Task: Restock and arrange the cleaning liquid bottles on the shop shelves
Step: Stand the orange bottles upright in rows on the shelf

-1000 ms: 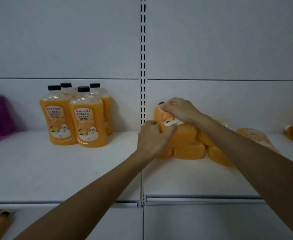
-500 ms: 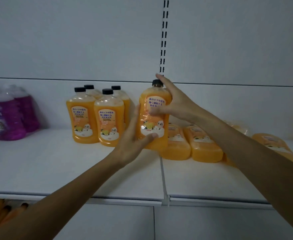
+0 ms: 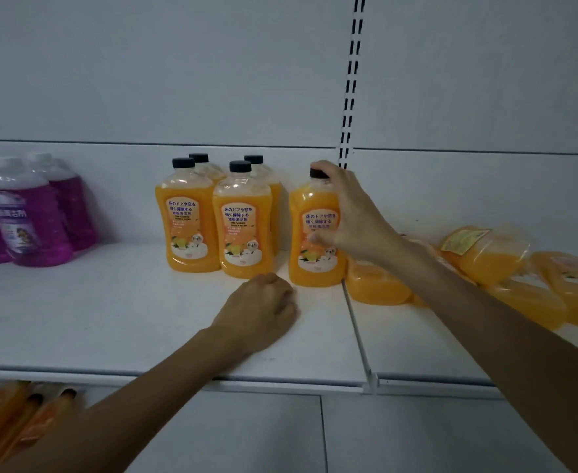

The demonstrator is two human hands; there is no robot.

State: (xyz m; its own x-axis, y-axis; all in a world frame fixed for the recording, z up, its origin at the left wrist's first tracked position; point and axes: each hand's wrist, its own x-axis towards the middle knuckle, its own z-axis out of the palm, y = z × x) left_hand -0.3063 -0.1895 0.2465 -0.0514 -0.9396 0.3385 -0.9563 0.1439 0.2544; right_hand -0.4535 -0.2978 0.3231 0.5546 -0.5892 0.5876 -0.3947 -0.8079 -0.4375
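White shelf [image 3: 110, 319] spans the view, split by a seam right of centre; slotted upright [image 3: 352, 80] is seen on the back panel above it. Pile of orange bottles [image 3: 506, 268] is laid flat on the right section, tumbled against each other. Purple bottles [image 3: 24, 213] are stood upright at far left, well apart from the orange ones. Group of four upright orange bottles [image 3: 215, 220] is set two deep near the middle, black caps on, labels forward. A fifth orange bottle [image 3: 314, 233] is stood upright just beside that group on its right, base on the shelf next to the seam, a small gap kept from the group. It is gripped by the right hand [image 3: 352, 213]: fingers curled over the cap and shoulder, thumb pressed on the label front. Left hand [image 3: 263, 305] is rested on the shelf in front of the bottles, loosely curled into a fist, nothing held, not touching any bottle. More orange bottles [image 3: 14, 421] are visible lying on the lower shelf, bottom left, partly cut off.
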